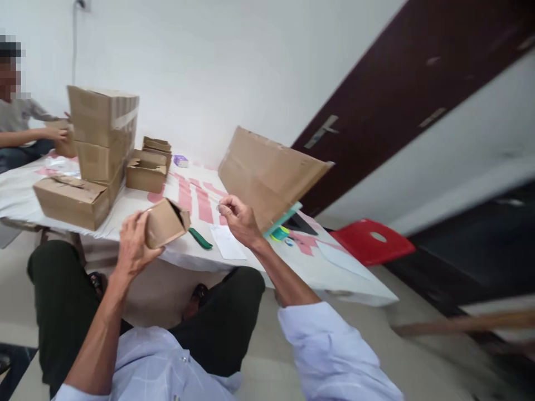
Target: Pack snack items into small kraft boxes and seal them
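My left hand [132,245] is wrapped round a small brown cardboard box [165,223], held up in front of the table edge with its open end turned to the right. My right hand [239,218] is closed in a pinch just right of the box; what it pinches is too small to make out. Behind that hand a large flat cardboard sheet [267,175] leans up from the table. A green-handled tool [199,238] and a white paper slip [228,242] lie on the table between my hands.
A white table [196,256] with pink stripes carries stacked cardboard boxes [102,131], a flat box [72,200] and smaller open boxes [147,170]. Another person's hands [56,133] work at the far left. A red stool [371,240] and dark door [397,94] are right.
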The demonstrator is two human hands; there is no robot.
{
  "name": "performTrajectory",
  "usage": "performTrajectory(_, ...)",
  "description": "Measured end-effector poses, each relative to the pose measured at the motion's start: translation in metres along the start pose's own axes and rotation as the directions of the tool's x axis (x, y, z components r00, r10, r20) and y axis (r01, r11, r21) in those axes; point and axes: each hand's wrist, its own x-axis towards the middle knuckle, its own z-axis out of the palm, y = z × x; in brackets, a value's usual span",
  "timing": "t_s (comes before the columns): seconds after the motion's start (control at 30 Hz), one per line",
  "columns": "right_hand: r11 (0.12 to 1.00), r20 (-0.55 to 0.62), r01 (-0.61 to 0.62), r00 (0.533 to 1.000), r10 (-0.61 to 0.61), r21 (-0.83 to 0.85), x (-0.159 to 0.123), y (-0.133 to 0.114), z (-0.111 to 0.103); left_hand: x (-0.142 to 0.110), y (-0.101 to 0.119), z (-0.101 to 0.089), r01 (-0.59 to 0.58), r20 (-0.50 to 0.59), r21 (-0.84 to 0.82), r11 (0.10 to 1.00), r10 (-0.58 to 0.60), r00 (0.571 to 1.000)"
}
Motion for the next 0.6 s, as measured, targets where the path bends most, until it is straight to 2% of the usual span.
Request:
performTrajectory(0.13,0.970,-0.080,-0.242,0.968,0.239,-0.025,-0.023,0.081,-0.028,0.010,-0.039,-0.003,-0.064,-0.065,-0.077,0.995,0.059,0.996)
performTrajectory(0.2,0.937,-0.106,-0.345,0.935,0.338,-0.053,-0.038,0.117,-0.035,0.013,-0.052,-0.005,-0.047,-0.079,-0.103,0.994,0.039,0.996)
performTrajectory(0.27,0.913,-0.116,-0.402,0.912,0.393,-0.065,-0.052,0.148,-0.038,0.013,-0.059,-0.009,0.020,-0.070,-0.116,0.993,-0.028,0.997)
performTrajectory(0.43,0.888,-0.068,-0.456,0.889,0.452,-0.059,-0.071,0.199,-0.028,0.014,-0.060,-0.017,0.230,-0.026,-0.127,0.965,-0.235,0.972)
performTrajectory(0.6,0.874,0.027,-0.479,0.876,0.482,-0.087,-0.067,0.237,-0.010,0.020,-0.052,-0.021,0.310,0.011,-0.132,0.942,-0.311,0.950)
